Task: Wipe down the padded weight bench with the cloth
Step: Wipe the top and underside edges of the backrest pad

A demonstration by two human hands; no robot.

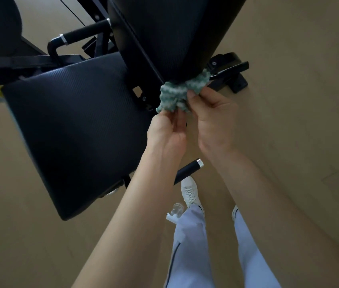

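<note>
A bunched green-and-white cloth presses against the lower end of the tilted back pad of a black weight bench, wrapped around the pad's narrow tip and held from below by both hands. The left hand pinches the cloth's lower edge with its fingertips, its grip closed on the fabric; the right hand clamps the cloth's right side between thumb and fingers, its grip likewise closed on it. The cloth looks nubby and crumpled, mottled teal and pale. Just left of the hands lies the bench's seat pad, black with a fine ribbed texture and a faint sheen. Black frame tubing with a silver collar runs behind the seat, and a short black handle with a silver cap juts out beneath the forearms. Below, on the tan floor, stand white sneakers and pale trouser legs, with a clear plastic cup beside them.
</note>
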